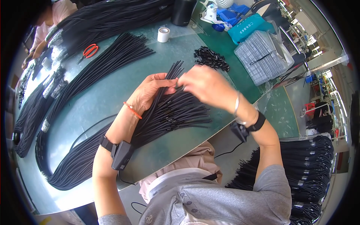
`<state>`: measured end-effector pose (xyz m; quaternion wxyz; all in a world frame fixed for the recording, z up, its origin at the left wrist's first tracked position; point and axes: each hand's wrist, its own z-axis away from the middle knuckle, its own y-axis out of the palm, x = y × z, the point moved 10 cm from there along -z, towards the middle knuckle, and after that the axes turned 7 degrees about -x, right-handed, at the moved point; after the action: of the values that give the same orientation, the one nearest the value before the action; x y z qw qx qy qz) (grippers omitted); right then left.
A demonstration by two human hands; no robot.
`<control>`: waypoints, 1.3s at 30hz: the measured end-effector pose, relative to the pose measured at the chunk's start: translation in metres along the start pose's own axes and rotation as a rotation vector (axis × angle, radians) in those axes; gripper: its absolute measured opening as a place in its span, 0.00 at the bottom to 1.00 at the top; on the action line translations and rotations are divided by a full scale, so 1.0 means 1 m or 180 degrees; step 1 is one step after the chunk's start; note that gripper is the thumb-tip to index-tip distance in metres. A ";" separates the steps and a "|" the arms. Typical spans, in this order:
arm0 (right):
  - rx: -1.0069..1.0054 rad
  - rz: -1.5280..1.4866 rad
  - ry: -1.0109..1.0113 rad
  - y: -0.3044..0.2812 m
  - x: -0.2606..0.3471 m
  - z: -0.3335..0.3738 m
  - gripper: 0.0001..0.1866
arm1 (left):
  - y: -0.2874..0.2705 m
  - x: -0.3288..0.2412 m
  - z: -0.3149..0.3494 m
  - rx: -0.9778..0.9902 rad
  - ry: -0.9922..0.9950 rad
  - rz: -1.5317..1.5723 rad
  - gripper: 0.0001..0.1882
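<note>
My left hand (150, 90) is closed around a few black cables (174, 70), their cut ends sticking up past the thumb. My right hand (208, 85) meets the left fingertips at these cables, its fingers pinched together and partly blurred; what lies between them is too small to make out. Under both hands a large bundle of black cables (93, 157) fans out over the green table, with small shiny black sleeves (170, 119) along some ends. Just beyond my right hand lies a pile of short black tube pieces (211, 59).
Another cable bundle (108, 62) curves along the left, near orange-handled scissors (90, 51) and a white tape roll (163, 35). Stacked clear plastic trays (258, 56) stand far right. More cables (303, 172) hang beside me at right. A person (62, 11) sits across the table.
</note>
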<state>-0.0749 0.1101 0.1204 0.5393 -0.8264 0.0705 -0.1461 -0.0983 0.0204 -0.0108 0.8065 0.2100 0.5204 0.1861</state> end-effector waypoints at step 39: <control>-0.0430 0.1432 -0.0650 0.008 0.012 -0.021 0.06 | -0.007 -0.009 -0.002 0.0063 0.0338 0.0372 0.06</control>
<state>-0.0701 0.0849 0.1232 0.5061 -0.8345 0.2073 0.0668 -0.1032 0.0101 -0.0081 0.7635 0.2378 0.5510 0.2386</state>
